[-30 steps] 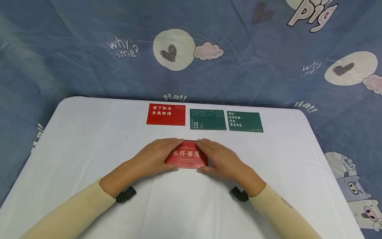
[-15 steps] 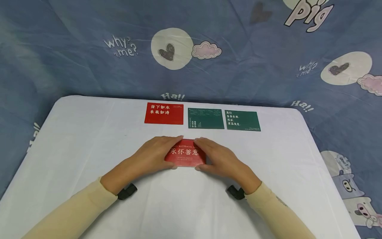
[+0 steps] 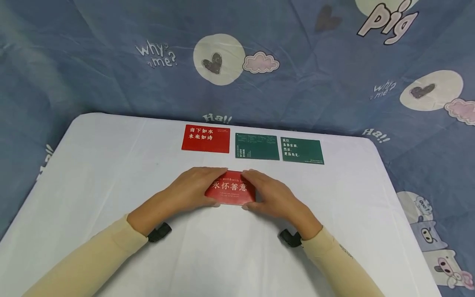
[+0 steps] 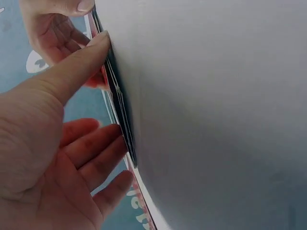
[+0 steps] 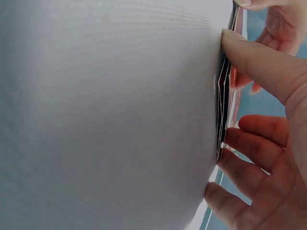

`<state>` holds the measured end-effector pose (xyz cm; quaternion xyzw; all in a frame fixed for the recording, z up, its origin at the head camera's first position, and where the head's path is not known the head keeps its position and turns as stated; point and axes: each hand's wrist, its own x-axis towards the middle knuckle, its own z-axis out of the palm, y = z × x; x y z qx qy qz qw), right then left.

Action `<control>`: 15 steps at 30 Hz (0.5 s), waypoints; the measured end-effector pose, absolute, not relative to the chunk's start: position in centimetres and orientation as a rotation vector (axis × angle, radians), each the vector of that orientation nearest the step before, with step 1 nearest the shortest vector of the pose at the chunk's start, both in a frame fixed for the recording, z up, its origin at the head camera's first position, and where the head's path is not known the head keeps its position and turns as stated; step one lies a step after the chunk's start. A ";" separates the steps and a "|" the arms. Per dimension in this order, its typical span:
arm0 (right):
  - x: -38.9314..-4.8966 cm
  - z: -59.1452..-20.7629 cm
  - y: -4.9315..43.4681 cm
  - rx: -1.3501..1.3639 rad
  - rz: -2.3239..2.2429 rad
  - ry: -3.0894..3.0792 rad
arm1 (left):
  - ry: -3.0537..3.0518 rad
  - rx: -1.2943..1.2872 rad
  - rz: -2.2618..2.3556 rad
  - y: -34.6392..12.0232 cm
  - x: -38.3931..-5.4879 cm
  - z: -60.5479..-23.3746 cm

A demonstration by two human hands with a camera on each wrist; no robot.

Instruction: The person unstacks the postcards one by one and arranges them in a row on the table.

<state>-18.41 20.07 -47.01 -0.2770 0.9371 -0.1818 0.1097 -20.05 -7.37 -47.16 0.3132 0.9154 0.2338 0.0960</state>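
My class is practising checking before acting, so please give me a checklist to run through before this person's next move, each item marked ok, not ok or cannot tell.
1. Left hand holding the pile of cards: ok, thumb on its near edge.
2. Right hand holding the other end: ok, thumb also on the near edge.
3. Top card face readable: ok, its large writing is upright in the head view.
4. Pile pressed tight: not ok, both wrist views show gaps between card edges.
5. Back row not overlapping: ok, the red card, middle green card and right green card lie apart.
6. Number of cards in the pile: cannot tell.
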 end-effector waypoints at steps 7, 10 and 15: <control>-18.4 -46.8 20.0 -0.793 -0.558 2.739 | 2.763 0.942 0.592 -7.1 -19.8 -47.2; -18.4 -46.8 20.0 -0.782 -0.555 2.740 | 2.792 0.934 0.529 -7.1 -19.7 -47.1; -18.3 -46.8 20.0 -0.773 -0.558 2.740 | 2.821 0.947 0.486 -6.9 -19.6 -47.0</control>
